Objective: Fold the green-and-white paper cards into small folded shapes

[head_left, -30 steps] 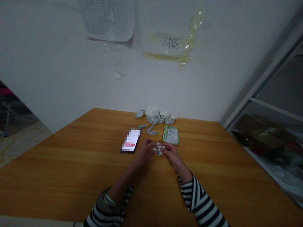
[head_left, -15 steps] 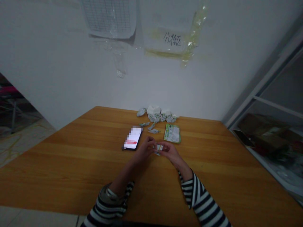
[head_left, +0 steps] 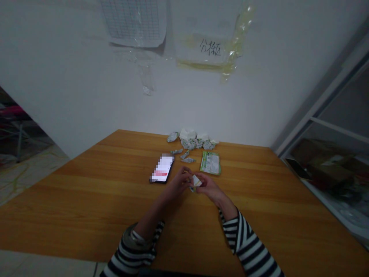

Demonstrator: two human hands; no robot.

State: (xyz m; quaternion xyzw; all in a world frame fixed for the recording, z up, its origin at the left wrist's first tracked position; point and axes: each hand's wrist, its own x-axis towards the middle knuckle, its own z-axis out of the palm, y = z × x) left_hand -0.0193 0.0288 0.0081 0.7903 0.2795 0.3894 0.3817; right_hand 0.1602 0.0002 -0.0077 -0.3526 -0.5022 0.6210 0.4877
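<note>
My left hand (head_left: 180, 181) and my right hand (head_left: 208, 185) meet over the middle of a wooden table (head_left: 86, 200). Both pinch a small piece of white printed paper (head_left: 196, 181) between their fingertips. Just left of my left hand lies a phone (head_left: 162, 173) with its screen lit. A flat green and white packet (head_left: 210, 163) lies just beyond my right hand. Further back, near the wall, sits a cluster of small folded paper pieces (head_left: 190, 144), with a few more (head_left: 184, 155) lying loose between the cluster and the phone.
The table stands against a white wall with taped sheets (head_left: 135, 23) and a plastic-covered label (head_left: 211, 48). A metal shelf unit (head_left: 331, 146) holding dark items stands to the right. Floor shows at the left.
The paper piece has been turned and pressed smaller between my fingertips. My hands stayed in the same spot; the view shifted slightly.
</note>
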